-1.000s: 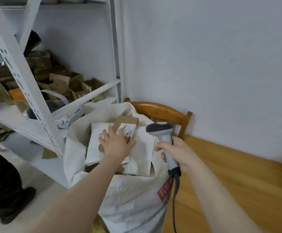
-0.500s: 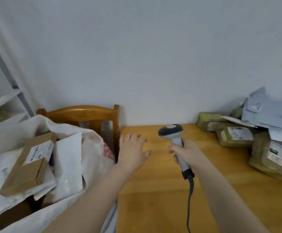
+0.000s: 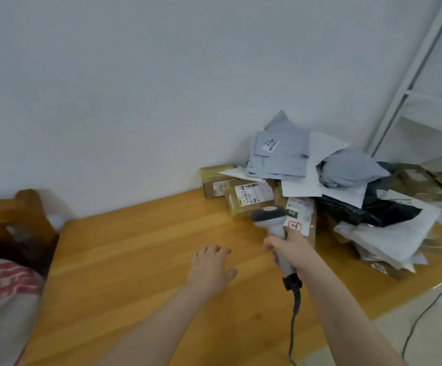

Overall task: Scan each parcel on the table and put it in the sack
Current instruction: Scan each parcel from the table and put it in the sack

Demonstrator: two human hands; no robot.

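Grey scanner (image 3: 269,217), gripped by the right hand (image 3: 291,250), faces the parcel pile (image 3: 346,186); left hand (image 3: 209,268), spread and empty, hovers near it, likely to fetch one.

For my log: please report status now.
Left hand open over table. Right hand grips scanner. Parcels piled by wall, none held. No obstacle seen.
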